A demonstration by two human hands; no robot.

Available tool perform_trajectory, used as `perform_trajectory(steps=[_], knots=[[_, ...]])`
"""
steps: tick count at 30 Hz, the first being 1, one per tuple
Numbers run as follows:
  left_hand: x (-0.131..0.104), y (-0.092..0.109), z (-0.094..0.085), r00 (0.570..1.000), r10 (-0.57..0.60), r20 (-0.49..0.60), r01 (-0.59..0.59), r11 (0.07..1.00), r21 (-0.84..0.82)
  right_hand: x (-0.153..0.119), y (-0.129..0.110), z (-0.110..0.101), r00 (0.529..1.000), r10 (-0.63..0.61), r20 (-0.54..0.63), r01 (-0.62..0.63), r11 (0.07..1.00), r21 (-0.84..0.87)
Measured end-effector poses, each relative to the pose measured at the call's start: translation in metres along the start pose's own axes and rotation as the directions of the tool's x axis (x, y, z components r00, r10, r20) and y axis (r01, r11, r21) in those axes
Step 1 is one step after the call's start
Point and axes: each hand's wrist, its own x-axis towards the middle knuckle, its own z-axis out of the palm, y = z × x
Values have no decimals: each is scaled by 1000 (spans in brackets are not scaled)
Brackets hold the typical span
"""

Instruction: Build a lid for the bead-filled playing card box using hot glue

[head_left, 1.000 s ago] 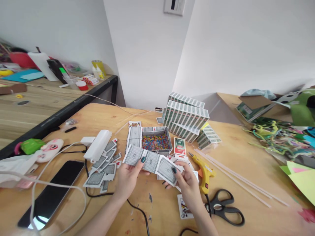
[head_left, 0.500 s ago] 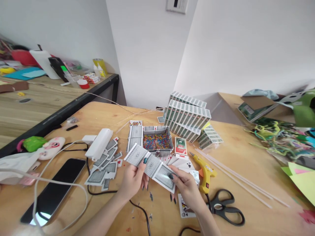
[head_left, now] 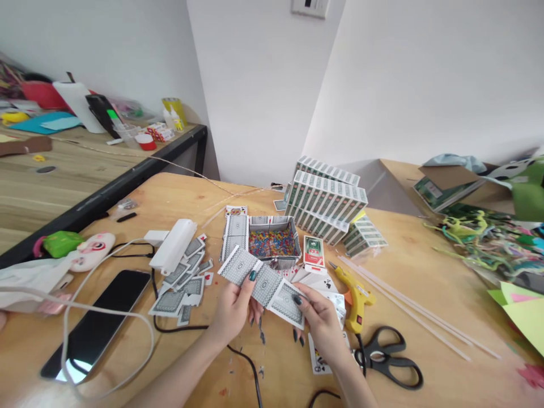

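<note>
A strip of playing cards [head_left: 267, 283], backs up and set end to end, is held above the table between both hands. My left hand [head_left: 233, 310] pinches its left and middle part, thumb on top. At the right end, my right hand [head_left: 319, 318] grips the last playing card [head_left: 285, 305] between thumb and fingers. Just beyond stands an open box made of cards [head_left: 294, 232], with small colourful pieces inside and a card-covered flap [head_left: 235, 231] on its left. Loose playing cards [head_left: 325, 283] lie partly hidden behind my right hand.
Cut card pieces [head_left: 182, 289] lie left, near a white power adapter [head_left: 173, 247] and a phone [head_left: 100, 323]. A yellow glue gun [head_left: 356, 297], black scissors [head_left: 389, 357] and glue sticks [head_left: 408, 306] are at right. Card packs [head_left: 325, 198] are stacked behind. Cables cross the table.
The right-hand card now sits at a slightly different angle against the rest of the strip. Both hands keep their grip, and the whole view has shifted a little.
</note>
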Motion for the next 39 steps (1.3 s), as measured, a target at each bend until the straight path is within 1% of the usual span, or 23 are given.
perform_trajectory(steps=[3, 6, 9, 12, 16, 27, 30, 33, 37, 39], knots=[[-1, -6, 0, 1000, 13, 24, -14, 1000, 28, -1, -1, 2, 1000, -23, -17, 22, 999, -35], [-1, -8, 1, 1000, 15, 21, -16, 999, 43, -4, -3, 5, 998, -37, -45, 35, 998, -48], [-2, -5, 2, 999, 22, 26, -25, 996, 80, -7, -6, 8, 996, -51, -67, 46, 995, -84], [-3, -1, 3, 997, 52, 52, -58, 991, 124, -10, -9, 11, 997, -53, -58, 46, 992, -113], [-6, 2, 4, 995, 67, 75, -77, 988, 132, -8, -10, 13, 999, -32, -37, 30, 998, -63], [-7, -2, 7, 995, 24, 97, -36, 992, 120, -7, -8, 16, 1000, -18, 1, 18, 999, -31], [-6, -3, 6, 994, -6, 114, -6, 995, 103, -6, -9, 13, 999, -22, 40, 23, 1000, -21], [-4, -8, 4, 989, -46, 140, 39, 998, 52, -6, -9, 8, 997, -29, 76, 30, 999, -19], [-2, -12, 4, 979, -106, 175, 108, 994, -7, -8, -8, 4, 995, -66, 78, 67, 998, -17], [-4, -9, 7, 981, -102, 166, 102, 995, 10, -7, -7, 5, 995, -80, 64, 82, 996, -26]])
